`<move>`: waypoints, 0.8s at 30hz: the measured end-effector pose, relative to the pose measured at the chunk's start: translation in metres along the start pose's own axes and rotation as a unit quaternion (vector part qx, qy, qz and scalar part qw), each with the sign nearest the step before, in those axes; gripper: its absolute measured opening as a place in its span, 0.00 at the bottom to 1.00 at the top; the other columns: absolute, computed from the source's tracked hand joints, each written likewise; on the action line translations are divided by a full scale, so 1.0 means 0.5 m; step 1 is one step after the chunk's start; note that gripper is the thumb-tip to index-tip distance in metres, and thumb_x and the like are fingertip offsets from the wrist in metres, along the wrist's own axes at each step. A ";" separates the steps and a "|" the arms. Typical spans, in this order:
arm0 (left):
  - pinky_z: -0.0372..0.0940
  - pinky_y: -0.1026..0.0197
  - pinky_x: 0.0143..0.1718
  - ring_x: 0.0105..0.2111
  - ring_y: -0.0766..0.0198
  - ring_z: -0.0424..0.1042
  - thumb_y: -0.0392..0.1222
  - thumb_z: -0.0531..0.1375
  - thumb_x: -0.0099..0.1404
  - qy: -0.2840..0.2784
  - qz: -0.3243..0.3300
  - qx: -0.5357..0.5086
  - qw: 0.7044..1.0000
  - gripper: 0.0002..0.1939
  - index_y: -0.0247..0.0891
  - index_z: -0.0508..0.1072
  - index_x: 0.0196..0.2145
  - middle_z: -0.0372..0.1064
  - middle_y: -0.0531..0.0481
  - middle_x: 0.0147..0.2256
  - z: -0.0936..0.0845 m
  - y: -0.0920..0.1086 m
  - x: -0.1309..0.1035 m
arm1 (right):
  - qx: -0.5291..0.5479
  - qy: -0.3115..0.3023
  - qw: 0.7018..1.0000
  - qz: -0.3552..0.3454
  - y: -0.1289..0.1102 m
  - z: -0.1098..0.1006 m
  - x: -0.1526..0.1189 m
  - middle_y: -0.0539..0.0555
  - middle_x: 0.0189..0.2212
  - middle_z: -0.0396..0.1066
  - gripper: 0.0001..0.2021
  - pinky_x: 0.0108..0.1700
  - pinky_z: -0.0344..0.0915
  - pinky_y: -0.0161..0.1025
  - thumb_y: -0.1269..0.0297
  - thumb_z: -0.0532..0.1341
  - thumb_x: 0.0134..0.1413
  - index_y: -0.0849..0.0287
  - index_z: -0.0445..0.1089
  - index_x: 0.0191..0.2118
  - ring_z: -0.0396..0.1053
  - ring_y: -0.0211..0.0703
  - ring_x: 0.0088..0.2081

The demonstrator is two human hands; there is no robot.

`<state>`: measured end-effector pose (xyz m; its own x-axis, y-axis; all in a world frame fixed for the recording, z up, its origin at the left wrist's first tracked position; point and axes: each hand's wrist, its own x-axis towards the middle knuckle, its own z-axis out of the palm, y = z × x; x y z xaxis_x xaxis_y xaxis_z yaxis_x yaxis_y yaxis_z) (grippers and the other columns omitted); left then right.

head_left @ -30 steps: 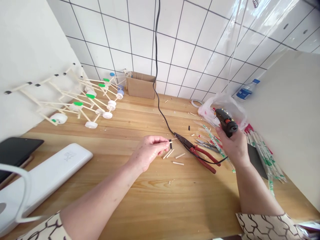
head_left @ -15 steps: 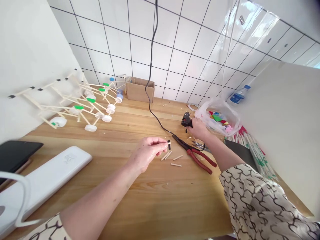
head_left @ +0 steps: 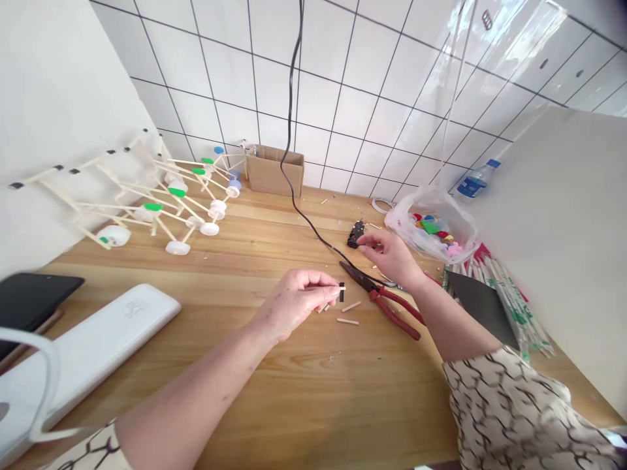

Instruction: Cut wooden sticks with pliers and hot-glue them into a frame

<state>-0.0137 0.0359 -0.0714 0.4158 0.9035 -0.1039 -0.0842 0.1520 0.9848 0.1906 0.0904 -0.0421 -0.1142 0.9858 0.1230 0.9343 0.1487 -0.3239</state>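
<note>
Pinched between the thumb and fingers of my left hand (head_left: 294, 300) is a small wooden stick (head_left: 342, 288), with a black piece (head_left: 341, 295) at its tip. My right hand (head_left: 394, 258) is beside the black glue gun (head_left: 355, 234), its fingers apart; the thumb and index finger are near the tool's rear end. Red-handled pliers (head_left: 386, 301) lie between the hands, crossed by a black cable (head_left: 313, 236). Short loose sticks (head_left: 348, 321) rest on the wood near my left hand.
At the left stand stick frames with white wheels (head_left: 177, 248), a white power bank (head_left: 108, 346) and a dark phone (head_left: 36, 297). Behind are a cardboard box (head_left: 275, 173) and white tape roll (head_left: 382, 205). A bag of coloured parts (head_left: 406, 225) and wrapped sticks (head_left: 522, 307) are right.
My right hand has loosened from the glue gun, which now rests lower on the table. My left hand has moved slightly right with the stick. The camera view has shifted a little.
</note>
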 end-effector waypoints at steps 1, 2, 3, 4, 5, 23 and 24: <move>0.55 0.65 0.26 0.22 0.70 0.60 0.44 0.62 0.54 -0.008 0.001 0.004 1.000 0.09 0.35 0.74 0.25 0.68 0.53 0.22 -0.001 -0.002 -0.001 | 0.034 -0.009 0.999 -0.013 -0.012 -0.006 -0.026 0.54 0.39 0.72 0.10 0.43 0.65 0.39 0.63 0.54 0.58 0.58 0.70 0.41 0.69 0.42 0.39; 0.55 0.65 0.26 0.22 0.70 0.60 0.45 0.62 0.55 -0.014 0.002 0.010 1.000 0.09 0.36 0.74 0.26 0.68 0.53 0.22 -0.001 -0.004 -0.001 | 0.124 -0.022 0.992 -0.027 -0.022 -0.010 -0.052 0.54 0.37 0.73 0.11 0.41 0.65 0.38 0.61 0.55 0.57 0.59 0.70 0.40 0.69 0.42 0.37; 0.56 0.64 0.27 0.23 0.69 0.60 0.45 0.62 0.55 -0.018 0.003 0.016 1.000 0.09 0.36 0.74 0.27 0.68 0.53 0.22 -0.001 -0.005 -0.002 | 0.199 -0.026 0.979 -0.033 -0.031 -0.011 -0.077 0.54 0.35 0.73 0.11 0.40 0.65 0.38 0.60 0.55 0.57 0.60 0.71 0.38 0.69 0.41 0.36; 0.56 0.64 0.27 0.23 0.69 0.60 0.46 0.62 0.56 -0.021 0.004 0.025 0.999 0.10 0.36 0.74 0.27 0.69 0.53 0.22 -0.001 -0.007 -0.003 | 0.253 -0.029 0.966 -0.038 -0.037 -0.009 -0.099 0.53 0.34 0.72 0.10 0.40 0.65 0.38 0.59 0.57 0.56 0.59 0.71 0.36 0.69 0.42 0.36; 0.56 0.64 0.27 0.23 0.69 0.60 0.46 0.62 0.56 -0.022 0.005 0.035 0.999 0.10 0.37 0.74 0.27 0.69 0.53 0.23 0.000 -0.008 -0.004 | 0.294 -0.025 0.954 -0.046 -0.042 -0.006 -0.118 0.53 0.33 0.72 0.09 0.40 0.64 0.38 0.60 0.58 0.54 0.59 0.71 0.35 0.69 0.41 0.36; 0.55 0.63 0.27 0.25 0.67 0.61 0.48 0.58 0.59 -0.078 -0.010 0.154 0.985 0.12 0.38 0.74 0.29 0.67 0.53 0.25 0.007 0.001 -0.012 | 0.369 -0.040 0.925 -0.084 -0.054 0.007 -0.169 0.52 0.31 0.69 0.05 0.41 0.63 0.39 0.67 0.57 0.56 0.55 0.71 0.34 0.66 0.40 0.35; 0.55 0.63 0.28 0.25 0.67 0.61 0.48 0.58 0.59 -0.079 -0.010 0.157 0.984 0.12 0.38 0.74 0.29 0.66 0.53 0.25 0.008 0.002 -0.012 | 0.370 -0.041 0.924 -0.087 -0.053 0.007 -0.170 0.52 0.32 0.69 0.05 0.41 0.63 0.39 0.67 0.57 0.56 0.56 0.71 0.34 0.66 0.40 0.35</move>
<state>-0.0129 0.0289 -0.0694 0.5521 0.8245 -0.1243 0.1985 0.0148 0.9800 0.1743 0.0030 -0.0470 -0.2943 0.9401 0.1719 0.4155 0.2879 -0.8628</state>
